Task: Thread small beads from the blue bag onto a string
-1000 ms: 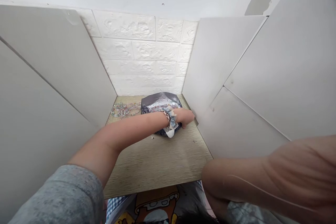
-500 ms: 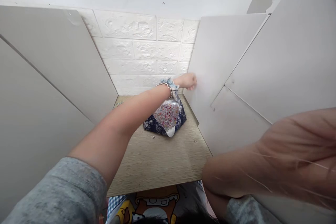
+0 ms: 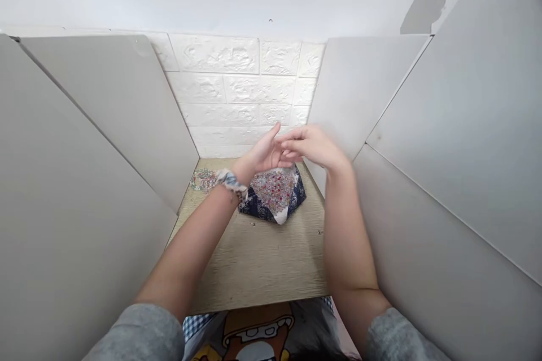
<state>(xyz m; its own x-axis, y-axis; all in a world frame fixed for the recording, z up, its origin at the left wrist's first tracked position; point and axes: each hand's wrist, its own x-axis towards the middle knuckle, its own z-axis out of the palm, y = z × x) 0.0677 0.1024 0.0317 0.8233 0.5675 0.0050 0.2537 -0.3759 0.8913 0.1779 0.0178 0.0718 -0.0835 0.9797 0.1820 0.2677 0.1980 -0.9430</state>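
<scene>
My left hand (image 3: 266, 152) is held palm up above the bead pile, thumb raised and fingers stretched to the right. A pale blue and white scrunchie (image 3: 232, 182) circles its wrist. My right hand (image 3: 315, 145) bends in from the right, its thumb and fingers drawn together over the left fingertips. Whether anything thin lies between them is too small and blurred to make out. Below both hands, a heap of small clear, pink and red beads (image 3: 275, 189) rests on a white-lined, dark blue patterned cloth (image 3: 300, 194), partly covered by my left hand.
Coils of strung beads (image 3: 203, 179) lie at the table's back left. Tiny loose bits (image 3: 253, 224) sit on the wooden table (image 3: 262, 265). Grey panels (image 3: 105, 96) stand close on both sides, and a white brick-patterned wall (image 3: 220, 90) closes the back.
My right hand has moved from the near right edge to meet the left above the beads. My left hand has gone from a closed fist at the right to an opened palm further left.
</scene>
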